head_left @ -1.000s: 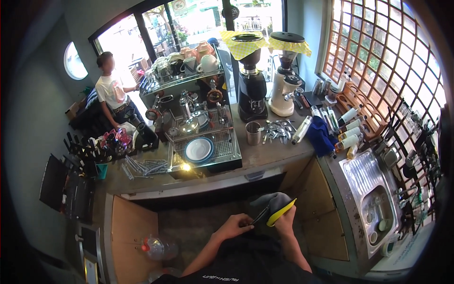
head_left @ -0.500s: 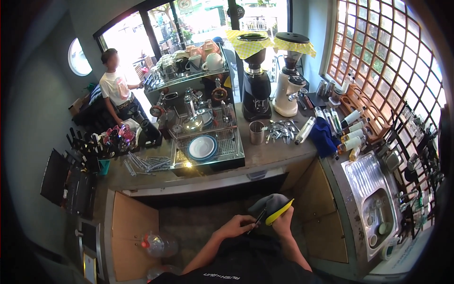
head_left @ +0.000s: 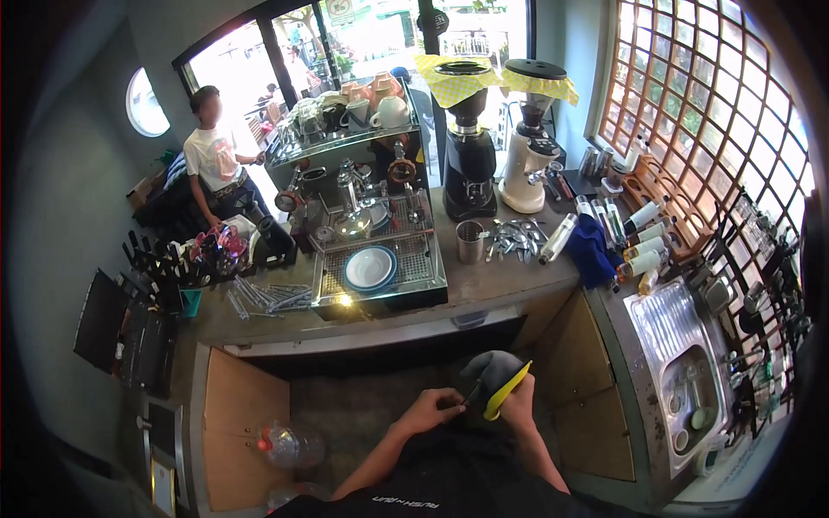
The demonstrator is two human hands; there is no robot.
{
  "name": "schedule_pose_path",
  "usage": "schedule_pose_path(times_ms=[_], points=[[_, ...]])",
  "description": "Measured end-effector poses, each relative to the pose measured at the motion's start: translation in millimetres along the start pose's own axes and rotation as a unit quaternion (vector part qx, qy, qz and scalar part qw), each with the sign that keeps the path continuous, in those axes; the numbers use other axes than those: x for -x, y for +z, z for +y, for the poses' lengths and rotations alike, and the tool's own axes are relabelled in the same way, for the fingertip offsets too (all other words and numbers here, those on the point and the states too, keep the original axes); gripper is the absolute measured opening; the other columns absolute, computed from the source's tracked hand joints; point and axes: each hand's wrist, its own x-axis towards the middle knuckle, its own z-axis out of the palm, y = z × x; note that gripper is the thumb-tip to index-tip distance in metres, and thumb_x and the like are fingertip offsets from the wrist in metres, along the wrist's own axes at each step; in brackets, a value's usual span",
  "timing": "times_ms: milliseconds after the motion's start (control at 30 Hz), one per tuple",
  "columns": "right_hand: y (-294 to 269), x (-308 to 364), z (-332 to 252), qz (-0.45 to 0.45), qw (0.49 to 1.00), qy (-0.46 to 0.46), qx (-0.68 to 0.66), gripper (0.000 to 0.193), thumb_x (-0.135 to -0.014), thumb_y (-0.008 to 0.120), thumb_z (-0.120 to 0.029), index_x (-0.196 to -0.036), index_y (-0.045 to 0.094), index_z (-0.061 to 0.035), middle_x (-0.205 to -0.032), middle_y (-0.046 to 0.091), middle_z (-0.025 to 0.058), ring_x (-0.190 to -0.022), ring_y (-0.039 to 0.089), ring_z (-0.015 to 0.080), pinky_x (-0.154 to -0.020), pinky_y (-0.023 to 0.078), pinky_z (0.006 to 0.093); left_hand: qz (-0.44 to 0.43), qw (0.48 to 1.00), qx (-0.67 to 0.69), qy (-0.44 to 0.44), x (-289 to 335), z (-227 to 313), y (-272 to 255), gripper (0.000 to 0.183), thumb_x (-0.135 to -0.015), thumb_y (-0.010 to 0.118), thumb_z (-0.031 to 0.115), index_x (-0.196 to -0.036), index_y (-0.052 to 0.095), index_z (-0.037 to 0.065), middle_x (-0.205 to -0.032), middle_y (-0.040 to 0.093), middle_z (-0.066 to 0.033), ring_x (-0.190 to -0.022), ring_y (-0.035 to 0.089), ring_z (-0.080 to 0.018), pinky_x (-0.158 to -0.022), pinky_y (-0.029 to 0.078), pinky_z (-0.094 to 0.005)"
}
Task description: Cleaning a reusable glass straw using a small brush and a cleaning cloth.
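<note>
Holding a soft grey, yellow-rimmed piece (head_left: 494,369) before the grey-topped bench (head_left: 514,283)

Wearing a black top (head_left: 414,479) with white lettering. With the right hand (head_left: 518,406), clamping fingers on the yellow rim; with the left hand (head_left: 432,410), pinching fingers together on a thin dark strip (head_left: 467,401). Beyond, on the bench, clear bottles (head_left: 641,262) with pale labels, too small to read.

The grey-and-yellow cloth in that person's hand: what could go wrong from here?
The thin dark item pinched in the left hand might slip and drop, as only its fingertips seem to grip it. The grey-and-yellow cloth, bunched in the right hand, could catch on it. The clear bottle with a red cap could be a tripping hazard.
</note>
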Motion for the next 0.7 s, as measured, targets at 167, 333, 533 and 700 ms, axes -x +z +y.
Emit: schedule_pose_path(times_ms=[167,333,533,700], points=[[2,3,-8,0.016,0.999,0.036,-0.036,0.012,-0.089,0.064,0.005,-0.099,0.072,0.0041,-0.091,0.073,0.0047,-0.081,0.067,0.0119,-0.073,0.055,0.0279,0.035,0.999,-0.008,-0.025,-1,2,-1,0.018,-0.096,0.078,0.014,-0.107,0.073,0.001,-0.086,0.072,-0.0025,-0.076,0.064,-0.0079,-0.069,0.052,-0.0269],[-9,5,24,0.039,0.998,0.043,-0.040,0.017,-0.086,0.061,0.009,-0.099,0.071,0.0047,-0.093,0.073,0.0053,-0.083,0.066,0.0118,-0.075,0.054,0.0285,0.055,0.995,-0.080,0.018,-2,2,-3,0.023,-0.096,0.078,0.016,-0.115,0.076,0.004,-0.097,0.076,-0.0055,-0.090,0.070,-0.0129,-0.084,0.055,-0.0299],[-9,0,3,0.014,0.996,0.031,-0.083,0.014,-0.086,0.062,0.008,-0.097,0.070,0.0047,-0.091,0.073,0.0064,-0.080,0.067,0.0129,-0.074,0.054,0.0282,0.072,0.992,-0.100,0.036,-2,13,-3,0.026,-0.097,0.077,0.016,-0.119,0.076,0.004,-0.106,0.077,-0.0084,-0.097,0.072,-0.0162,-0.089,0.056,-0.0317],[-12,-2,6,-0.008,0.994,0.024,-0.105,0.009,-0.085,0.061,0.009,-0.090,0.068,0.0051,-0.089,0.074,0.0086,-0.078,0.066,0.0145,-0.072,0.054,0.0283,0.083,0.993,-0.073,0.043,-9,13,4,0.024,-0.098,0.076,0.015,-0.120,0.075,0.004,-0.107,0.077,-0.0089,-0.098,0.073,-0.0168,-0.088,0.057,-0.0317]])
